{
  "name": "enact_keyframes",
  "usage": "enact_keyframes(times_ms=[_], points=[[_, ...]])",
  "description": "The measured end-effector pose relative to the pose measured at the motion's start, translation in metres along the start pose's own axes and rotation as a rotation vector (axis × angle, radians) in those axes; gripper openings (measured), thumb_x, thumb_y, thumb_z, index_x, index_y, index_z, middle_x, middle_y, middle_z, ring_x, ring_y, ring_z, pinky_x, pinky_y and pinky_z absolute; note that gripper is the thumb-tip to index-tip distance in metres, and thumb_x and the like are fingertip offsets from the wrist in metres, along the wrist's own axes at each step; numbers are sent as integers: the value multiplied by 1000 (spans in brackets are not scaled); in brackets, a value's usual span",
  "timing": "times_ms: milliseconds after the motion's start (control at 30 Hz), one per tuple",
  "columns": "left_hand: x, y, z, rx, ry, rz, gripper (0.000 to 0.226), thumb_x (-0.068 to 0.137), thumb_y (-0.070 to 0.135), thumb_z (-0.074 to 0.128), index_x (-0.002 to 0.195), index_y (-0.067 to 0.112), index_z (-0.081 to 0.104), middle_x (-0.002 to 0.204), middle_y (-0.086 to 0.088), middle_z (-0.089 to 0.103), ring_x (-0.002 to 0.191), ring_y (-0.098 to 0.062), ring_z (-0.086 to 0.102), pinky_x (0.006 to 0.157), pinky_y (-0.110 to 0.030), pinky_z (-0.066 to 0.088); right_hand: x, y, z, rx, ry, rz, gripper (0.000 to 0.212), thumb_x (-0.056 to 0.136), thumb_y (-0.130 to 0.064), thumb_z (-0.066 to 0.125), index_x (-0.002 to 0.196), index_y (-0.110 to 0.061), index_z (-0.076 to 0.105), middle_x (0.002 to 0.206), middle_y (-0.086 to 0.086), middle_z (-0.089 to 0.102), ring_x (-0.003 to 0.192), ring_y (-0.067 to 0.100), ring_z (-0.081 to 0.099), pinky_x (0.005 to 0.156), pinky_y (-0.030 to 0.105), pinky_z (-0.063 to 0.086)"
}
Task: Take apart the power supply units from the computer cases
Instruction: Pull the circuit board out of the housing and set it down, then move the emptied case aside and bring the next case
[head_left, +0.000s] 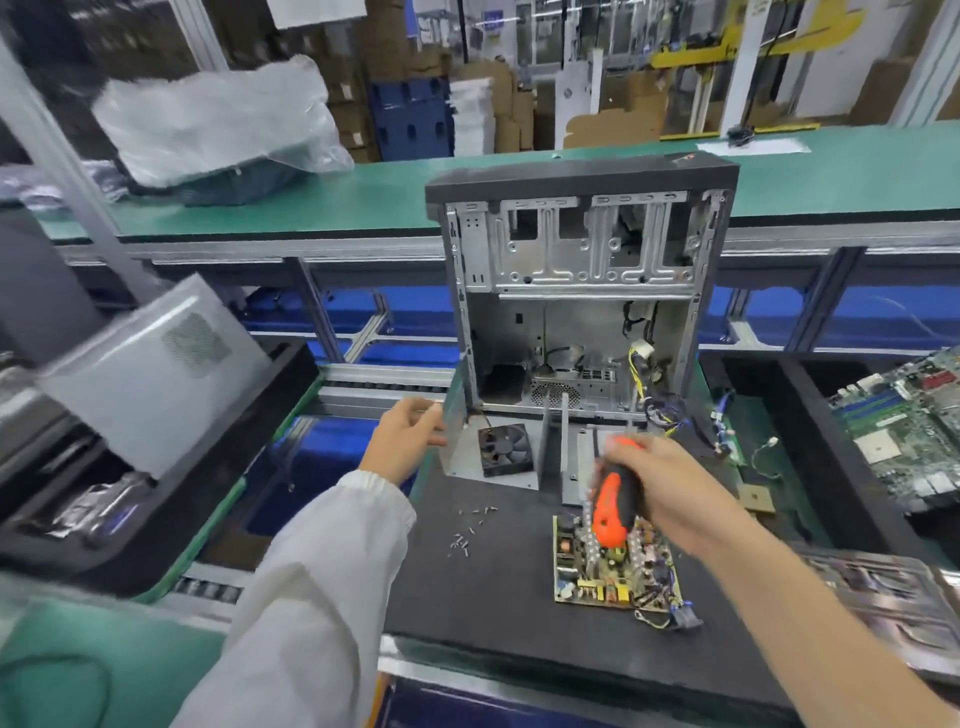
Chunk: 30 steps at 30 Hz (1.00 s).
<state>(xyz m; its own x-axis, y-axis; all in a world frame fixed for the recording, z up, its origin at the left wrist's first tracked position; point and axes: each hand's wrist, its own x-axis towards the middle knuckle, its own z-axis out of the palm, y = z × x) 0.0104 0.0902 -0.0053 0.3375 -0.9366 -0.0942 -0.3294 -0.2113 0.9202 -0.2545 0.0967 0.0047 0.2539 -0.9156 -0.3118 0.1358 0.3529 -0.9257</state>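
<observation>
An open grey computer case (582, 291) stands upright on the black mat (498, 597). In front of it lies an opened power supply shell (467, 452) with a black fan (505, 449) inside. The bare power supply circuit board (613, 566) lies on the mat nearer me, its wires trailing to the right. My left hand (405, 441) pinches the shell's upright left wall. An orange and black electric screwdriver (615, 499) hangs over the board, gripped in my right hand (670, 488). Several loose screws (467, 530) are scattered on the mat.
A bin at right holds green motherboards (904, 431). A black bin (156, 493) at left holds metal parts, with a blurred grey metal cover (150, 374) over it. A green conveyor belt (363, 192) runs behind, carrying a plastic-wrapped tray (218, 130).
</observation>
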Motion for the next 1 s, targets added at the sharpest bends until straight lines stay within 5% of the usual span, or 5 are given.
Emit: enact_keyframes(times_ms=[200,433,600,833,1000], points=[[-54,-44,-73,-56,-6,-18,9,100,23,49,95,20,55,102,-11,65,74,-15,67,60,-17,46,-15,36,120,-35,-96,-24,12,99,-8,47,108,-5,54,67,11,55,44,18,55,43,24,46],[-101,-139,-137,-101,2,-201,13,100,18,50,106,8,54,90,-11,64,72,-23,66,66,-27,50,-23,115,218,-138,-160,88,7,98,-13,51,101,-12,57,57,6,53,45,18,50,44,25,44],[-124,-211,-154,-78,-24,-426,11,96,14,56,102,5,53,82,-9,60,62,-17,57,54,-19,41,-20,177,241,-252,-118,215,16,92,-2,54,77,-6,52,53,6,53,43,16,48,44,26,43],[-138,-279,-97,249,-154,-480,34,87,35,71,101,11,51,98,-7,54,89,-19,51,79,-29,39,-33,238,236,-363,-34,309,9,98,-8,51,93,-7,44,64,10,59,51,17,52,53,29,46],[-122,-290,-83,302,-147,-474,39,78,41,78,91,15,51,86,1,55,77,-17,50,68,-25,35,-39,233,230,-430,-39,288,9,98,-9,51,92,-7,44,66,11,58,54,18,53,51,27,47]])
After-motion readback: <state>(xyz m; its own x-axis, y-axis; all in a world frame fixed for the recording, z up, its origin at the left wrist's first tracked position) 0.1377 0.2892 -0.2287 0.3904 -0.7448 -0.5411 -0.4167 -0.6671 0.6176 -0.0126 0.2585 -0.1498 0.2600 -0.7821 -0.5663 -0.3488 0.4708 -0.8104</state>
